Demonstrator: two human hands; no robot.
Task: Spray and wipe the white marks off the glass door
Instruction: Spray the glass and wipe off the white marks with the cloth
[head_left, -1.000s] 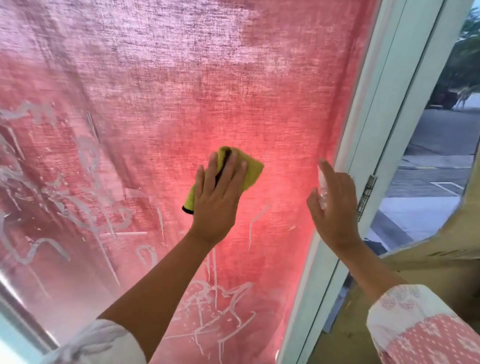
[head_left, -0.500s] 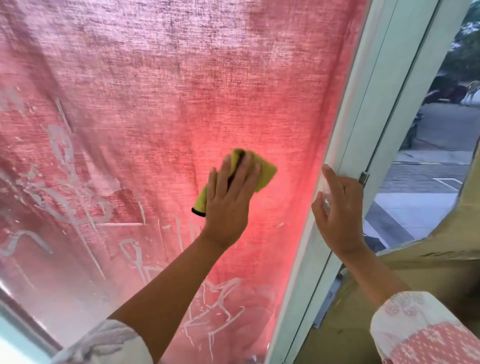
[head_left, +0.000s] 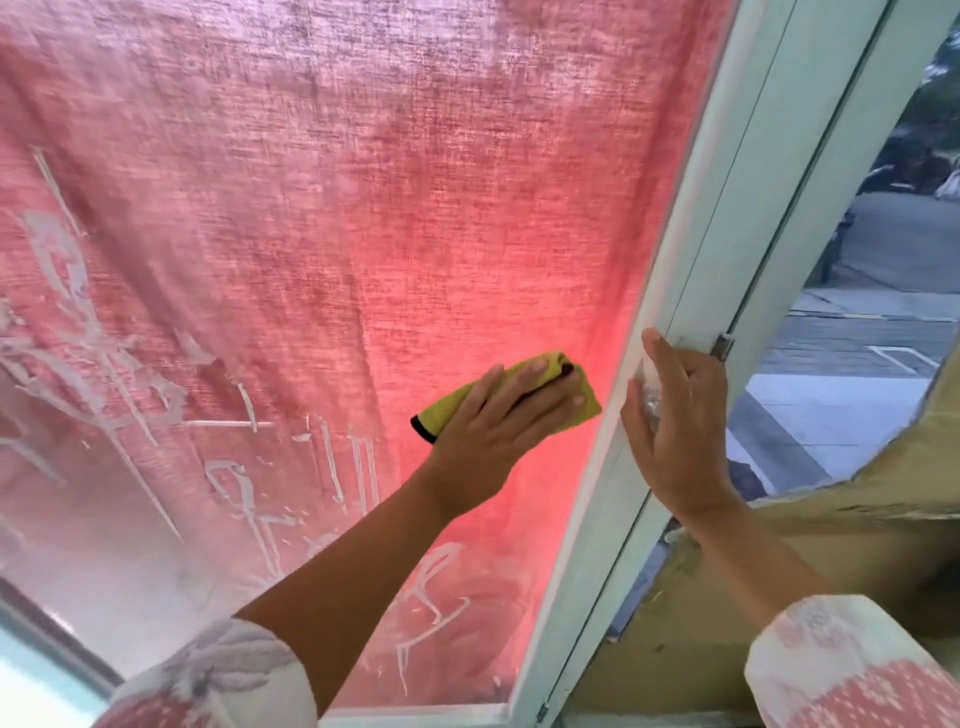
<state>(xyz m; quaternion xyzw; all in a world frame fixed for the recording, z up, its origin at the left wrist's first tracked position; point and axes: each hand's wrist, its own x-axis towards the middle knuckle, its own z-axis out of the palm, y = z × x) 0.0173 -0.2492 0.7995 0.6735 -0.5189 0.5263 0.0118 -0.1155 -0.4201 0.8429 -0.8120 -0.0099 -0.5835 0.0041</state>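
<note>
left hand (head_left: 498, 415) flat on folded yellow cloth (head_left: 451, 411), white-streaked glass door (head_left: 311, 249), right hand (head_left: 680, 431) cupping clear bottle (head_left: 650, 385)

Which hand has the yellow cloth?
The left hand, pressing the yellow cloth flat on the glass; the right hand holds a small clear bottle at the door frame.

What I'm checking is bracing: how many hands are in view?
2. The left hand presses the yellow cloth on the glass; the right hand, at the white door frame, holds a clear object, mostly hidden.
</note>
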